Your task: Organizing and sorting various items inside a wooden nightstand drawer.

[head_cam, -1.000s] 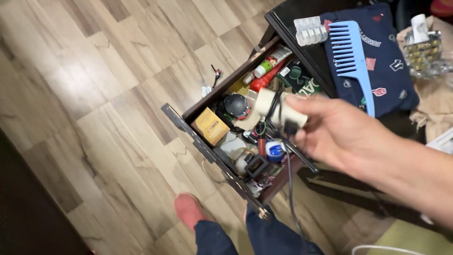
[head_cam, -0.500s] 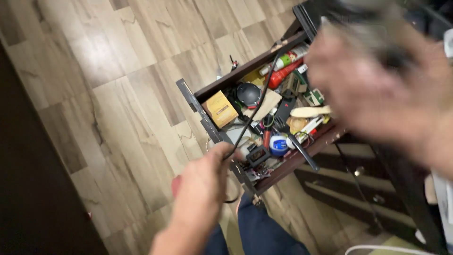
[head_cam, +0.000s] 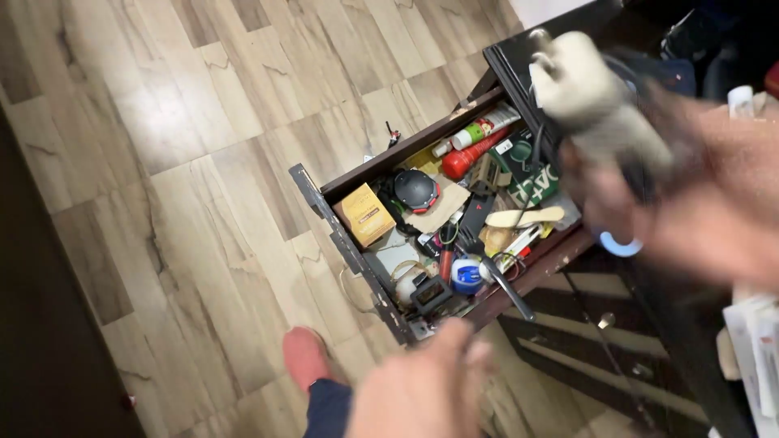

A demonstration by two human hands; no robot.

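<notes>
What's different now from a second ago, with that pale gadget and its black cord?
The right hand has lifted the pale corded device from above the open drawer up toward the dresser top. The left hand, absent at first, came in and pinched the cord half a second ago; now it sits low and blurred, with no cord visible in it. The drawer's clutter and the yellow box stayed put.

The long wooden floor (head_cam: 203, 162) has light brown and grey planks with wavy grain lines. The open wooden drawer (head_cam: 341, 243) is dark brown. Inside it sit a small yellow-orange cardboard box (head_cam: 363, 214), a round black ball-shaped thing with red trim (head_cam: 415, 190), a red plastic bottle (head_cam: 471, 156), a white tube with a green band (head_cam: 480, 128), a dark green box with white letters (head_cam: 531, 166) and a little blue and white roll (head_cam: 465, 274). The blurry plastic gadget (head_cam: 592, 101) looks cream, maybe pale grey. The soft slipper (head_cam: 304, 357) is pink-red.
</notes>
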